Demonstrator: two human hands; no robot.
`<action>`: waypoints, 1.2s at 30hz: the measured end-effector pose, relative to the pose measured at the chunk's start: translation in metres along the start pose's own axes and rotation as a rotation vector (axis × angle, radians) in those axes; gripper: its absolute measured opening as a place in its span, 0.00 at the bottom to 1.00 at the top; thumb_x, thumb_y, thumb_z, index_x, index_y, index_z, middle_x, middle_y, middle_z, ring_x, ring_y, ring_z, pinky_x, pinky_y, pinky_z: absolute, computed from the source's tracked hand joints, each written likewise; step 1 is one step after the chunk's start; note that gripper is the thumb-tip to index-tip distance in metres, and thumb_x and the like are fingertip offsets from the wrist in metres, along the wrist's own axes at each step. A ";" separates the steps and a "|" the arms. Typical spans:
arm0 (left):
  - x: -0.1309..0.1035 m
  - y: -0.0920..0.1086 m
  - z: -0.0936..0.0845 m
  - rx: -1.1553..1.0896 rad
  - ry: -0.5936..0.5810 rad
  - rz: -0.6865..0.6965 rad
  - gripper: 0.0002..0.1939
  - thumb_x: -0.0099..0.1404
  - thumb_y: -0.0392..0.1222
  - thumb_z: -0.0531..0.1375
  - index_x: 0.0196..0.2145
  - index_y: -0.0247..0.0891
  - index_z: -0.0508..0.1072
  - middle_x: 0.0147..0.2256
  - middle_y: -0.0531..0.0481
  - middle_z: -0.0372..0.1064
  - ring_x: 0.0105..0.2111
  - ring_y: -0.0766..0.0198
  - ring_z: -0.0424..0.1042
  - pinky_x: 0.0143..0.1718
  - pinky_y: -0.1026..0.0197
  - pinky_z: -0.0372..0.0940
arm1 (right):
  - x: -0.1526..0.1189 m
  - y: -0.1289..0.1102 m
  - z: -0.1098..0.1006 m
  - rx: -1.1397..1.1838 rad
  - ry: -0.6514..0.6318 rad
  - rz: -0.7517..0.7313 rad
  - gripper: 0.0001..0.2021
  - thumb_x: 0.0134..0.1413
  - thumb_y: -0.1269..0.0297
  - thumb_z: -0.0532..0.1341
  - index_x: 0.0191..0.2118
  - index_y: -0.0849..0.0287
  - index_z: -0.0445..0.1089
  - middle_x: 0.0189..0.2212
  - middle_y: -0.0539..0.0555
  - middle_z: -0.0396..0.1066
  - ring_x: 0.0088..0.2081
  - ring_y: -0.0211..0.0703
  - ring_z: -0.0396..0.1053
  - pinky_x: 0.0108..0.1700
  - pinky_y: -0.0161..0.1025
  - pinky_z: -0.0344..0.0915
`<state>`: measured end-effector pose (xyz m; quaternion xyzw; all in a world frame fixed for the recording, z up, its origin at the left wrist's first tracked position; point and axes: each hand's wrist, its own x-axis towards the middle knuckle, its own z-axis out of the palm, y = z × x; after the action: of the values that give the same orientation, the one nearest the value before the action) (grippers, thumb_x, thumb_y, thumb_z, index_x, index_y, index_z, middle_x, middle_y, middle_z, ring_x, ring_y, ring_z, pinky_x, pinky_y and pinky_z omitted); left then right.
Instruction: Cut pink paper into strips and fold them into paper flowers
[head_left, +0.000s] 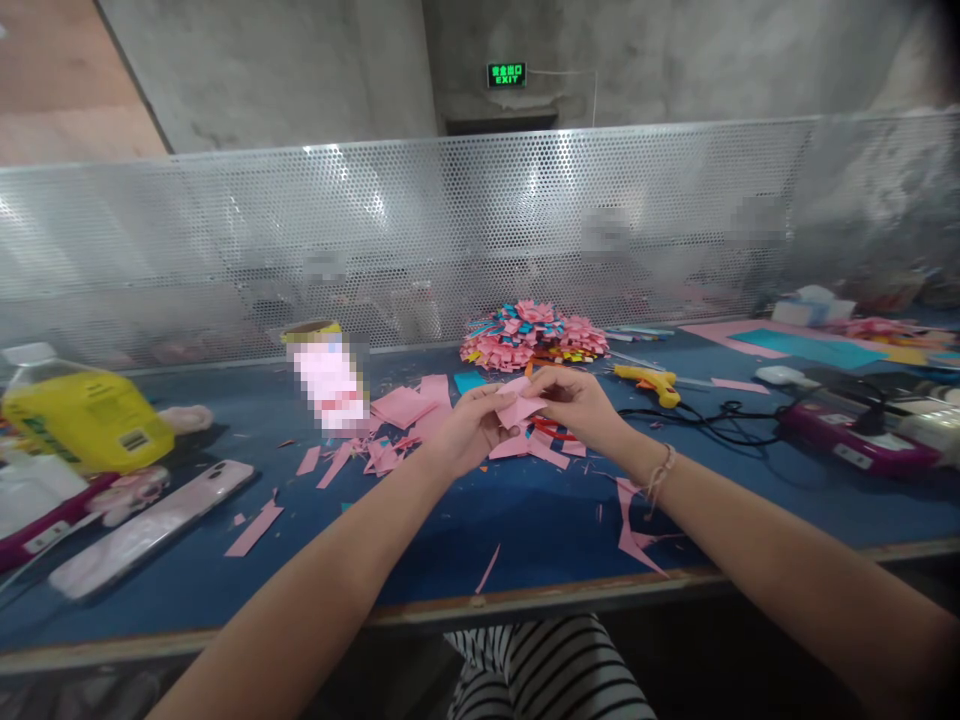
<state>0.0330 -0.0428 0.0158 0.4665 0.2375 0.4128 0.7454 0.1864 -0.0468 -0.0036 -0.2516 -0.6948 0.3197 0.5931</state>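
A small folded piece of pink paper is held between both hands over the middle of the blue table. My left hand pinches its left side, and my right hand grips its upper right edge, fingers closed. Pink paper sheets and cut strips lie left of and below the hands. Just behind them sits a heap of folded pink and blue paper pieces. Under the hands, red scissor-like handles show in part.
A yellow glue gun and purple power strip are at the right. A phone in a case, yellow bottle and blurred upright object stand or lie leftward. A perforated metal screen runs behind the table.
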 end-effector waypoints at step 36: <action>0.006 -0.005 -0.002 -0.010 -0.004 0.152 0.06 0.49 0.32 0.60 0.28 0.32 0.69 0.25 0.50 0.68 0.26 0.70 0.67 0.31 0.65 0.61 | 0.003 0.000 0.005 -0.017 0.120 0.105 0.10 0.33 0.76 0.60 0.28 0.57 0.66 0.21 0.46 0.66 0.24 0.33 0.64 0.27 0.32 0.62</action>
<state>0.0362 -0.0380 0.0105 0.4803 0.1976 0.4684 0.7148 0.1808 -0.0456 -0.0023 -0.3115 -0.6466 0.3286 0.6139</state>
